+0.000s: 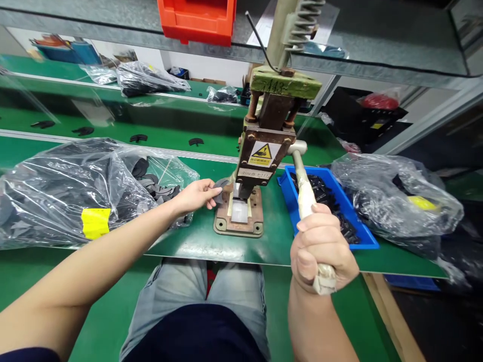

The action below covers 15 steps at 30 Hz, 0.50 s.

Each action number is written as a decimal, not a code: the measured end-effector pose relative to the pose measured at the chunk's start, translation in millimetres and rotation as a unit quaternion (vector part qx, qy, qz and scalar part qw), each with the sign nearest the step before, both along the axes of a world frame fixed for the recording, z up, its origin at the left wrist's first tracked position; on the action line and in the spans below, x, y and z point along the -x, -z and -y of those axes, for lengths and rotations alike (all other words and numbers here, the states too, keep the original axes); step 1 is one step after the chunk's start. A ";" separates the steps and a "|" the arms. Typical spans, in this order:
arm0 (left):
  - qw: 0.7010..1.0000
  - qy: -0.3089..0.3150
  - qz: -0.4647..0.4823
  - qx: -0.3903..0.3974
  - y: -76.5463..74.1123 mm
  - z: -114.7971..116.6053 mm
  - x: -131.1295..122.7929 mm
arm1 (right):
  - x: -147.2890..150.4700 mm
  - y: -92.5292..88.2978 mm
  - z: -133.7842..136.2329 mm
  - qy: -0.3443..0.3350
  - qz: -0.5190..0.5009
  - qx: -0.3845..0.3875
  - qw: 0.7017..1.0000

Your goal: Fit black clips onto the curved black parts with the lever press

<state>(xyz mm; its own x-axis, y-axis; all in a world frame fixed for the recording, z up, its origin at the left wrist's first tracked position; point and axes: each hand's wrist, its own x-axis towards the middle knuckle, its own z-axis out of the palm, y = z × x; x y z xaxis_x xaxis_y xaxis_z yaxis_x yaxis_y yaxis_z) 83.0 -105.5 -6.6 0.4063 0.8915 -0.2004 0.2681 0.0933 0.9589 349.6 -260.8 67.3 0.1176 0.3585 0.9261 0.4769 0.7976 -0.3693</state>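
Observation:
A hand press (260, 151) with a yellow warning label stands on the green bench, its rusty base plate (238, 223) in front of me. My left hand (196, 195) pinches a small dark grey curved part (222, 185) and holds it at the left side of the press die. My right hand (320, 249) is wrapped round the tape-wrapped lever handle (305, 188) of the press, pulled toward me.
A large clear bag of dark parts (75, 186) with a yellow label lies at the left. A blue tray (368, 236) of black parts sits right of the press, another bag (400, 201) beyond it. An orange bin (198, 20) hangs overhead. Loose parts lie on the far conveyor.

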 end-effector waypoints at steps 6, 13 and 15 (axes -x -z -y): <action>0.993 0.067 0.022 0.090 -4.9 -2.5 -37.0 | 0.2 0.6 0.1 0.000 -0.008 0.001 1.000; 0.993 0.064 -0.021 0.101 0.8 -11.2 -50.0 | -2.1 1.2 1.4 -0.005 0.003 0.007 1.000; 0.991 0.062 -0.045 0.105 -2.0 -11.7 -50.9 | -1.2 1.4 1.5 -0.007 -0.002 0.006 1.000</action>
<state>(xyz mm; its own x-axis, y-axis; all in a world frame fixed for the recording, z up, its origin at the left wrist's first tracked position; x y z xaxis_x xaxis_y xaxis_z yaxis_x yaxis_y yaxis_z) 133.9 -93.7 -4.5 0.4821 0.7705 -0.4171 0.3738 0.2498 0.8933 350.8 -262.3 65.9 0.1158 0.3715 0.9212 0.4640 0.7998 -0.3809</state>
